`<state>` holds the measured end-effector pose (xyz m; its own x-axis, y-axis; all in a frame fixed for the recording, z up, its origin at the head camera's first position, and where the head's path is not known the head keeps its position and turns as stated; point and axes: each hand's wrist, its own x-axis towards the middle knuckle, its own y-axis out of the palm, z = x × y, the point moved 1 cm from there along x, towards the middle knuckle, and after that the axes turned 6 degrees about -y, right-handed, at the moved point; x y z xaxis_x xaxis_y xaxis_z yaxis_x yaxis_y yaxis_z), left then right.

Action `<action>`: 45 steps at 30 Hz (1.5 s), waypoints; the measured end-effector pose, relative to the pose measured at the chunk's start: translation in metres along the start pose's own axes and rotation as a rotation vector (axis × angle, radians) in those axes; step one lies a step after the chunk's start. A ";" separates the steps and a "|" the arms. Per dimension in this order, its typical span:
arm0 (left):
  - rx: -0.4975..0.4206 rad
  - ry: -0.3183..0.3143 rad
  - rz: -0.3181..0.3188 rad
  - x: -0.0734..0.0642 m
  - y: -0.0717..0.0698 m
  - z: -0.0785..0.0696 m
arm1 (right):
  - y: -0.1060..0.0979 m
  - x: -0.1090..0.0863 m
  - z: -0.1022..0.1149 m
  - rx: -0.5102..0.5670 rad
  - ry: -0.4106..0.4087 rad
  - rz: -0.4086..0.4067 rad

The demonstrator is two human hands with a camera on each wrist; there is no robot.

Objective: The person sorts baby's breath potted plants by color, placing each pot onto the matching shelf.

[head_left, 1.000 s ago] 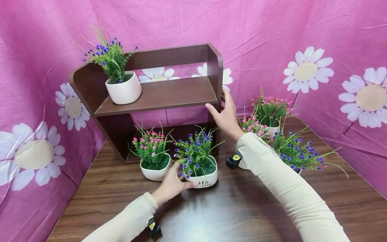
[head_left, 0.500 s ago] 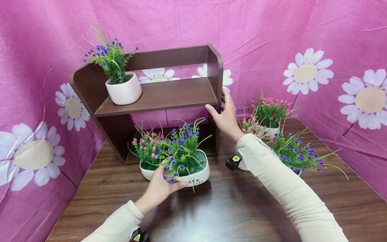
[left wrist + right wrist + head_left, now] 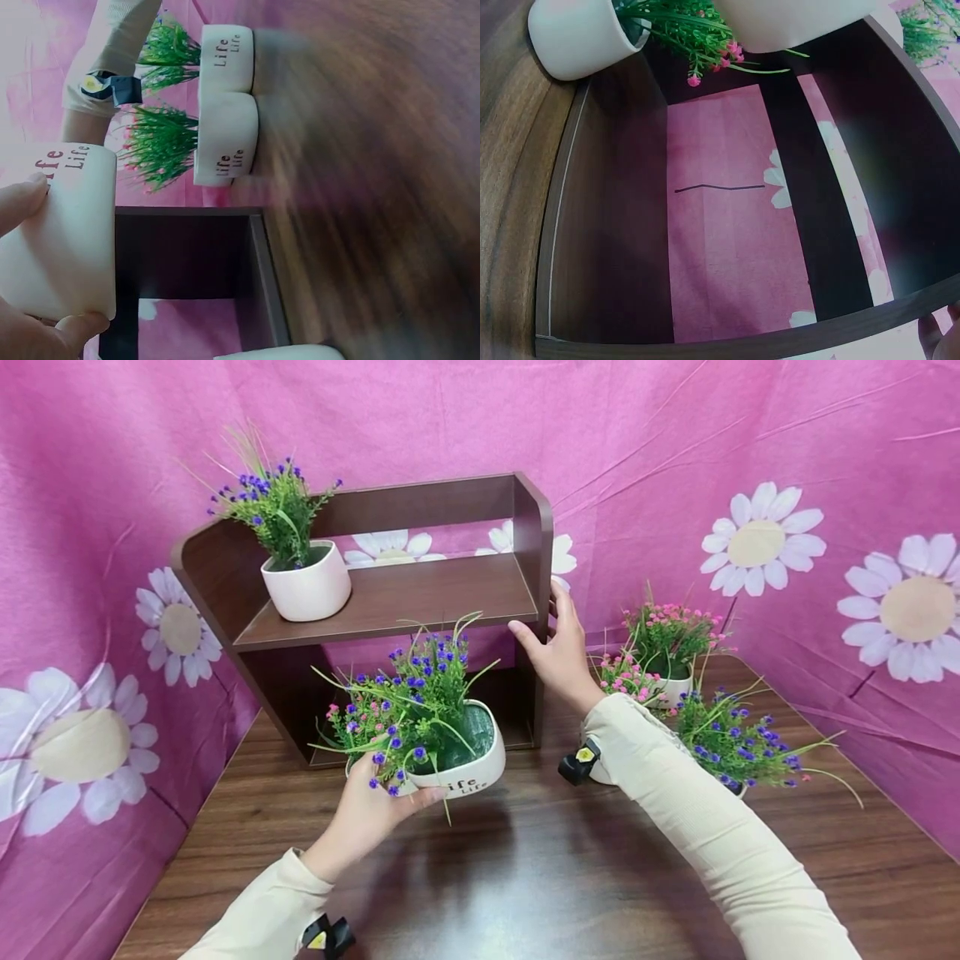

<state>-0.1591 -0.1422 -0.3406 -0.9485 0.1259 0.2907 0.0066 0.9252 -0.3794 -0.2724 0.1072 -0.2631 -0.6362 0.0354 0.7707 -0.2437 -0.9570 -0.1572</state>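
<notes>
Flowerpot [image 3: 483, 768], "ife Life" lettering [image 3: 463, 786], held aloft

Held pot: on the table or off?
Off. The left hand grips the pot; in the left wrist view, the shelf shows between its base and the table.
</notes>
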 end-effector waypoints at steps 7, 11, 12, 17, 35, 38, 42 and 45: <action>0.005 0.046 -0.018 0.007 -0.009 -0.011 | -0.001 0.000 0.000 -0.003 0.012 0.000; -0.048 0.122 -0.009 0.012 -0.013 -0.020 | -0.001 -0.001 0.001 -0.004 0.011 0.000; -0.057 0.126 -0.009 0.013 -0.014 -0.022 | -0.001 -0.001 0.001 -0.005 0.011 0.000; -0.087 0.106 0.012 0.021 -0.016 -0.033 | -0.001 0.000 0.000 -0.011 0.011 0.000; -0.417 0.051 -0.144 0.067 -0.018 -0.064 | -0.001 0.000 0.002 -0.012 0.016 0.000; -0.419 0.075 -0.215 0.079 -0.020 -0.067 | -0.001 0.000 0.002 -0.002 0.007 -0.002; -0.405 0.160 -0.296 0.096 -0.023 -0.069 | 0.000 0.000 0.002 0.006 0.000 -0.006; -0.375 0.166 -0.362 0.108 -0.025 -0.069 | 0.001 0.000 0.001 0.008 0.005 -0.005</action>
<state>-0.2397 -0.1269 -0.2388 -0.8487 -0.1972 0.4908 -0.1693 0.9804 0.1011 -0.2713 0.1061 -0.2625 -0.6384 0.0418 0.7685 -0.2409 -0.9592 -0.1480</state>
